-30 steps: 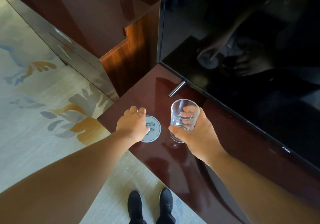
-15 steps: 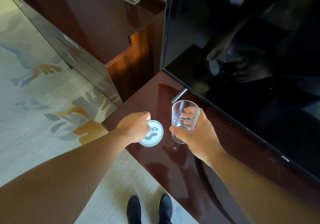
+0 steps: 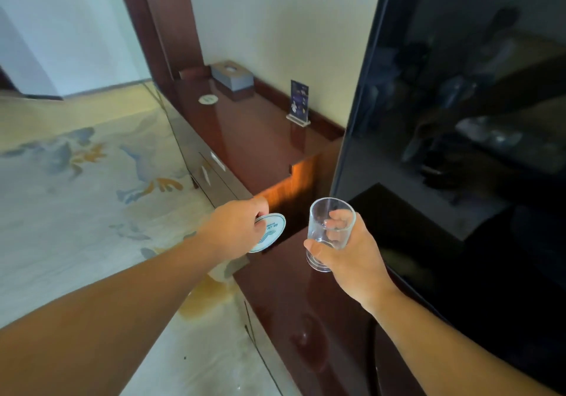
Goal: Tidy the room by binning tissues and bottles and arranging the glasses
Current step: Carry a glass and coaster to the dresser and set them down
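Observation:
My right hand (image 3: 352, 254) grips an empty clear drinking glass (image 3: 330, 230), held upright in the air above the glossy dark-red cabinet top (image 3: 294, 303). My left hand (image 3: 235, 227) pinches a round white coaster with a blue wave print (image 3: 269, 233) by its edge, tilted and lifted off the cabinet, just left of the glass. A second round coaster (image 3: 208, 99) lies on the lower sideboard (image 3: 251, 144) further back, near a grey tissue box (image 3: 232, 77).
A large black TV screen (image 3: 459, 120) fills the right side, close behind the glass. A small upright sign card (image 3: 298, 101) stands on the sideboard by the wall. Patterned carpet (image 3: 76, 187) covers the floor on the left.
My left hand has picked the coaster up off the cabinet top. Both hands have risen, and my view has lifted toward the sideboard and wall.

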